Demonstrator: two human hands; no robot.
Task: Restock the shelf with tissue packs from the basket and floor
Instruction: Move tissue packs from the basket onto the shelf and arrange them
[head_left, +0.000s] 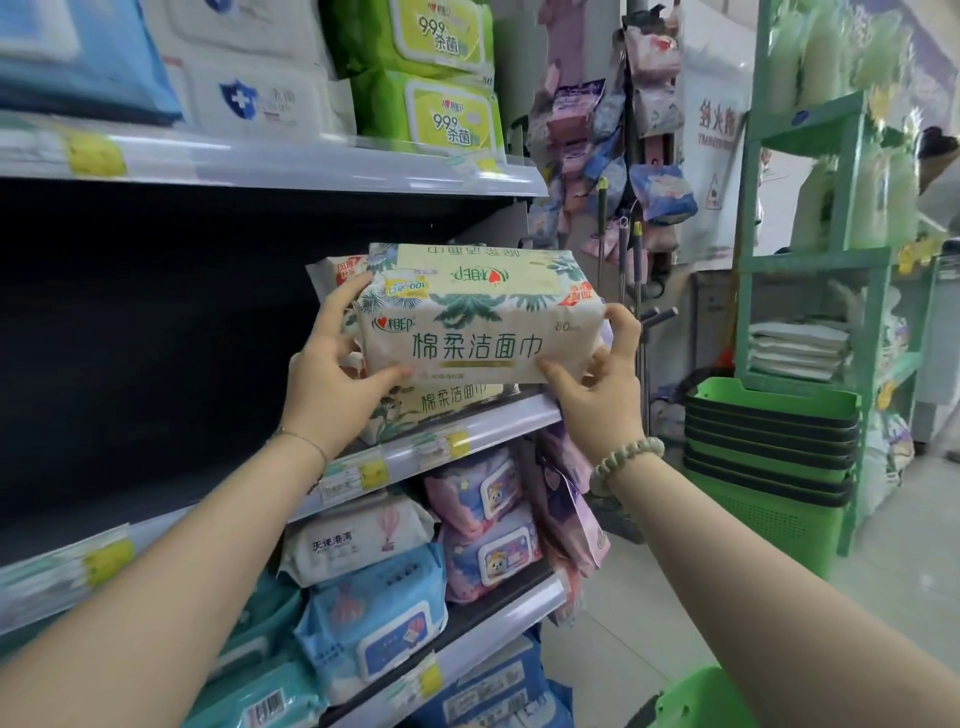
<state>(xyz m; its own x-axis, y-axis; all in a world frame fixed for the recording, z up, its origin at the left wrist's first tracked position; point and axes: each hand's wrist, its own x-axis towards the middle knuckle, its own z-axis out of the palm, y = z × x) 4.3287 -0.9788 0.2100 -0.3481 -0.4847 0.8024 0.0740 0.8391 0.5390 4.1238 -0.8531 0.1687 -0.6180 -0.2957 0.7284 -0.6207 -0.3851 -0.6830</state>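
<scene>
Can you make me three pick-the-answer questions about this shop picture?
1. Where is the held pack?
A. at the middle shelf
B. on the floor
C. in a basket

2. What colour are the stacked baskets?
A. red
B. green
C. blue

3. How is the pack held?
A. by one hand
B. by both hands
C. by no hand

Answers:
1 A, it is up at the middle shelf, over another pack.
2 B, the stack by the rack is green.
3 B, the left hand and right hand grip its two ends.
</scene>
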